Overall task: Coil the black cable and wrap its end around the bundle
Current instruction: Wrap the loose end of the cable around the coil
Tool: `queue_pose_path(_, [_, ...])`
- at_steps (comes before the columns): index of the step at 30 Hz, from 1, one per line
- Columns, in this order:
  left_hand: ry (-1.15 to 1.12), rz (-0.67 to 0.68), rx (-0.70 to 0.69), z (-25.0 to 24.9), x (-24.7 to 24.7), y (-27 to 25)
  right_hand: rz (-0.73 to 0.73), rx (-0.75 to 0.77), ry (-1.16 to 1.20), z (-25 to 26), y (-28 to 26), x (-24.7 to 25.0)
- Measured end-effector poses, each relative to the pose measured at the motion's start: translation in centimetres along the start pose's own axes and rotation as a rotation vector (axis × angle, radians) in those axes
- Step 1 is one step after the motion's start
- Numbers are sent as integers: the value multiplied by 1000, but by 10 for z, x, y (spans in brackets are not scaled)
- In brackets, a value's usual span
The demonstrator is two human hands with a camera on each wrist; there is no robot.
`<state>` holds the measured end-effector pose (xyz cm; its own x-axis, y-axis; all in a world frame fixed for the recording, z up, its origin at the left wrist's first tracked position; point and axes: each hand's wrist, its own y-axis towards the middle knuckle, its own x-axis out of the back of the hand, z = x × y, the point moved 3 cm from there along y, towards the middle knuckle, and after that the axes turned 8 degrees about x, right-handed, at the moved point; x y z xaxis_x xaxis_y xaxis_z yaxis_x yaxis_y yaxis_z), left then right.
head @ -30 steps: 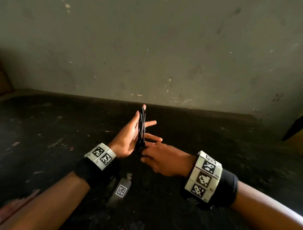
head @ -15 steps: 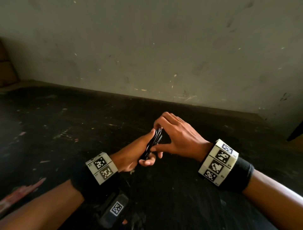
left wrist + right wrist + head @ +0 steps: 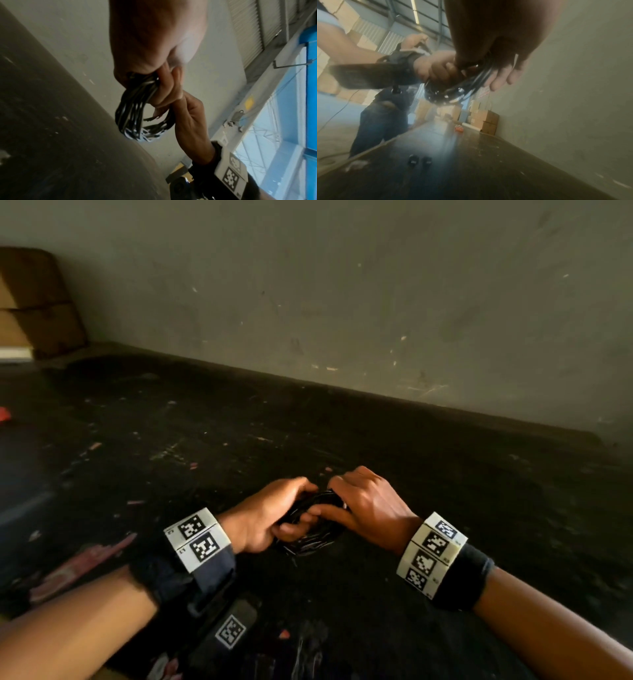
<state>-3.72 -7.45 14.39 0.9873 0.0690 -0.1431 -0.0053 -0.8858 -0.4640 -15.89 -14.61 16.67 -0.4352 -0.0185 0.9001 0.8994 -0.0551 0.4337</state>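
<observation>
1. My left hand [image 3: 270, 518] grips the cable [image 3: 313, 537] bundle's left side; loops hang toward me, above the tabletop [image 3: 445, 474].
2. Right hand [image 3: 366, 501] pinches its right side, equally near; the loose end's lie I cannot tell.

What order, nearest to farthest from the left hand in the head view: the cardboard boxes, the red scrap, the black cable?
1. black cable, gripped in the left hand
2. red scrap, far left edge
3. cardboard boxes, back-left corner
</observation>
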Motion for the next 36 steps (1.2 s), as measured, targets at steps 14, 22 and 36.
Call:
queue_pose_path(14, [-183, -340, -13, 93, 101, -52, 225, 2, 476, 59, 59, -143])
queue_pose_path(22, [128, -631, -49, 131, 168, -68, 353, 25, 457, 89, 103, -201])
queue_pose_path(36, [-55, -903, 9, 146, 293, -90, 543, -249, 559, 71, 147, -247])
